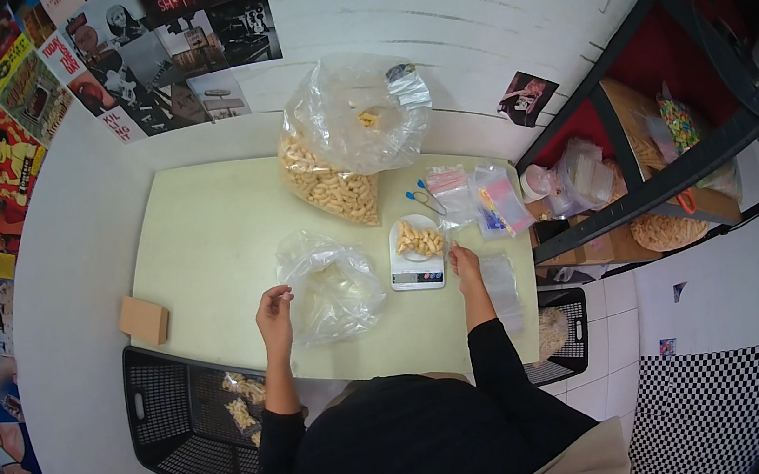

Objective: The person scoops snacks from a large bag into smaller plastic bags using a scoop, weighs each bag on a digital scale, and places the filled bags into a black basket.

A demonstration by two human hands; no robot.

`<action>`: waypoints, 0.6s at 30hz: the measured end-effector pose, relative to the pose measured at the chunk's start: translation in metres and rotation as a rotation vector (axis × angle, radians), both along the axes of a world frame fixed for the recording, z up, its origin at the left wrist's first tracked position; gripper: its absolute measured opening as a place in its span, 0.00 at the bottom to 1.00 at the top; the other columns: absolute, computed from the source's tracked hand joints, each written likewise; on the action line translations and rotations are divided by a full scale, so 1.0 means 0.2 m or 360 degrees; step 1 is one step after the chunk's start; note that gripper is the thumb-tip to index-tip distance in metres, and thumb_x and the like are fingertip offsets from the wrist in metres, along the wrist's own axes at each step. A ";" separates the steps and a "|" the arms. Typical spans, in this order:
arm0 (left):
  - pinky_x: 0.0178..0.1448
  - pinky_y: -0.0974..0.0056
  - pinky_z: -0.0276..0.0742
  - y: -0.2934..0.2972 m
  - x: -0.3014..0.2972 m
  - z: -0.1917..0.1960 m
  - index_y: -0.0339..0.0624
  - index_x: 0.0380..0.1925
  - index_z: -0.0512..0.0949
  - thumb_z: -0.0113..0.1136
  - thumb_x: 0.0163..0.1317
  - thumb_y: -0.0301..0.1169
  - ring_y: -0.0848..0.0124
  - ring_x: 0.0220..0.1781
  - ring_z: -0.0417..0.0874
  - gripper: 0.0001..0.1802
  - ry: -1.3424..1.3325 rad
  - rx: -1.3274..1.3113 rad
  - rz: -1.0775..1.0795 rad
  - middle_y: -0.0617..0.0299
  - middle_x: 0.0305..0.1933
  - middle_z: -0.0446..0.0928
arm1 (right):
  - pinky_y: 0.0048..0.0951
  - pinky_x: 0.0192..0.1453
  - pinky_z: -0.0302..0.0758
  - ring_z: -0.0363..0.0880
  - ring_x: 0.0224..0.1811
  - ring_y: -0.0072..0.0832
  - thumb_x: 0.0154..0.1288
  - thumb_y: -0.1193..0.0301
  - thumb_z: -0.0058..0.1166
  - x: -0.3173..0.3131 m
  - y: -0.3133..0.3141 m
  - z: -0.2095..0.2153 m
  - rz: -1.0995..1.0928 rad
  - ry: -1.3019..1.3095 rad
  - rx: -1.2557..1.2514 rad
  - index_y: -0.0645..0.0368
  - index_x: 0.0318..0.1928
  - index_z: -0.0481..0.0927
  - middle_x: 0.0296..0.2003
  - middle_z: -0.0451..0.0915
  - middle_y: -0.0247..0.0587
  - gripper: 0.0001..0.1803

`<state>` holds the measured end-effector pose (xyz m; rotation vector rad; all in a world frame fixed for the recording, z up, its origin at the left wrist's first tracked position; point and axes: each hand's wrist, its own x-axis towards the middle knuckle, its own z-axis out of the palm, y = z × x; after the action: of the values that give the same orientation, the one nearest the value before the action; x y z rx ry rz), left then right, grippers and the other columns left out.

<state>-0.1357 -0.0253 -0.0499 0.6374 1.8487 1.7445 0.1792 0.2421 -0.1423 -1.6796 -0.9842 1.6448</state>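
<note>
A white digital kitchen scale [418, 277] stands right of the table's middle, with a heap of pale yellow puffed snacks [419, 238] in the round dish on top. Just right of it is my right hand [466, 266], its fingers curled together; what they grip, if anything, is too small to make out. My left hand [275, 318] hovers at the left side of a crumpled clear plastic bag [334, 289], thumb and fingertips pinched. Whatever is in that pinch cannot be made out. Behind the scale sits a large clear bag of puffed snacks [333, 186], its top loosely gathered.
Blue-handled scissors [425, 197] and small plastic packets [499, 200] lie beyond the scale. Flat clear bags [500, 293] rest at right. A brown box [144, 320] sits at the left edge. Black crates [164, 402] flank the table, and a dark shelf [639, 217] stands right.
</note>
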 end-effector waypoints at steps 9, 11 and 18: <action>0.54 0.68 0.75 0.12 0.24 0.19 0.36 0.44 0.76 0.56 0.63 0.21 0.72 0.48 0.79 0.10 0.0394 -0.0021 -0.0476 0.60 0.47 0.78 | 0.28 0.39 0.70 0.73 0.31 0.24 0.64 0.70 0.57 -0.06 -0.11 0.29 0.0397 -0.0159 0.0954 0.58 0.37 0.83 0.31 0.77 0.32 0.06; 0.58 0.63 0.72 0.13 0.32 0.33 0.39 0.46 0.77 0.61 0.59 0.23 0.65 0.50 0.79 0.15 0.0754 -0.0036 -0.0551 0.56 0.50 0.75 | 0.33 0.43 0.71 0.74 0.35 0.33 0.62 0.73 0.56 -0.13 -0.27 0.53 0.0708 -0.0521 0.1437 0.61 0.36 0.83 0.31 0.77 0.38 0.06; 0.52 0.54 0.70 0.11 0.56 0.51 0.39 0.40 0.81 0.68 0.50 0.29 0.55 0.40 0.78 0.16 0.1270 -0.0057 -0.1097 0.53 0.39 0.78 | 0.37 0.48 0.69 0.72 0.42 0.40 0.57 0.74 0.56 -0.16 -0.81 0.94 0.1479 -0.0677 0.1809 0.58 0.32 0.81 0.32 0.73 0.40 0.03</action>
<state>-0.0241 -0.0043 0.0524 1.8883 1.7556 1.0462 0.1476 0.0793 0.0448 -0.7478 -2.5255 0.7172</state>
